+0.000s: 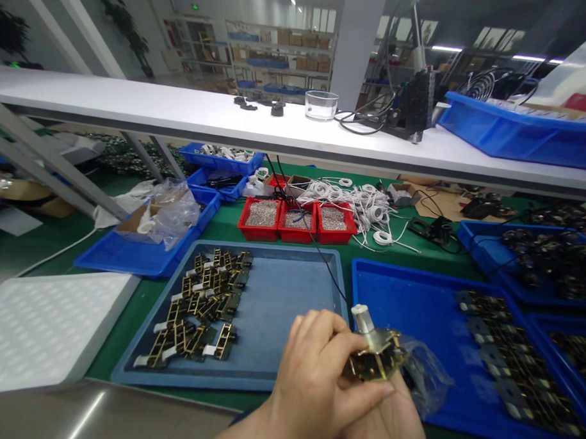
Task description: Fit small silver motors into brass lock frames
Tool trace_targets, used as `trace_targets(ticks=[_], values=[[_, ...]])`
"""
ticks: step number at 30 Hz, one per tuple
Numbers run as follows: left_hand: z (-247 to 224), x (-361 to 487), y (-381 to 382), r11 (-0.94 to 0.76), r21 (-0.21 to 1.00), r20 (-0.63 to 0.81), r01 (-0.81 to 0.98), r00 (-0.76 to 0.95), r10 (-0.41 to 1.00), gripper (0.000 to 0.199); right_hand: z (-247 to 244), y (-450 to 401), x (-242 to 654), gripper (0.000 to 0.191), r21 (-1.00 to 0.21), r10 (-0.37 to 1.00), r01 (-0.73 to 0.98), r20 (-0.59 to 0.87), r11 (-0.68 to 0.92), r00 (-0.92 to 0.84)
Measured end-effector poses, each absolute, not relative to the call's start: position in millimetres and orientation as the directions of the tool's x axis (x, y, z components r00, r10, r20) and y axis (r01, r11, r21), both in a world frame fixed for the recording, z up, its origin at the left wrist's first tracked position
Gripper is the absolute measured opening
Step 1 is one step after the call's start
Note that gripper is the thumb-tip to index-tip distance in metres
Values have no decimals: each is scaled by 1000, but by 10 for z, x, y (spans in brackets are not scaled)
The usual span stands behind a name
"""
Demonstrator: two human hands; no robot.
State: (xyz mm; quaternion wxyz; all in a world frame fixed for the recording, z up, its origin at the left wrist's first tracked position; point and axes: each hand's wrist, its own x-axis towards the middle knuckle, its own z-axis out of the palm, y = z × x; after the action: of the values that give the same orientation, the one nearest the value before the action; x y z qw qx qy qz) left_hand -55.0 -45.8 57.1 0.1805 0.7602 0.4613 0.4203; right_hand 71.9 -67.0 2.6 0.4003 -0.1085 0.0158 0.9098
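Observation:
In front of me, low and right of centre, is a brass mechanism (379,360) with metal plates, small posts and a pale cylinder standing up from its top. My left hand (310,366) grips its left side, with the thumb along the lower edge and the fingers curled over. Beneath and behind it, my right hand (389,414) touches it from below; most of that hand's fingers are hidden. Left of my hands, a grey-blue tray (286,290) holds several brass frames (206,293) with pale ends, lying in a loose heap.
On the right, a blue tray (396,293) carries rows of brass-and-dark assemblies (509,365) and a clear plastic bag (428,375). Red bins (259,232) of small metal parts and coiled white cables (364,204) lie beyond. A white shelf (174,115) crosses above; white foam (51,324) lies left.

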Motion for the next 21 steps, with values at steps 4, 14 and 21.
trace_targets(ticks=[4,14,21], values=[[527,-616,-460,-486,693,430,533,235,871,26,29,-648,729,40,-98,726,-726,-228,-680,-649],[420,-739,-465,-456,737,409,498,208,889,25,132,-606,734,38,-163,808,-810,-316,-563,-498],[341,-776,-483,-470,753,408,461,233,883,26,160,-624,740,37,-291,872,-837,-319,-463,-371]])
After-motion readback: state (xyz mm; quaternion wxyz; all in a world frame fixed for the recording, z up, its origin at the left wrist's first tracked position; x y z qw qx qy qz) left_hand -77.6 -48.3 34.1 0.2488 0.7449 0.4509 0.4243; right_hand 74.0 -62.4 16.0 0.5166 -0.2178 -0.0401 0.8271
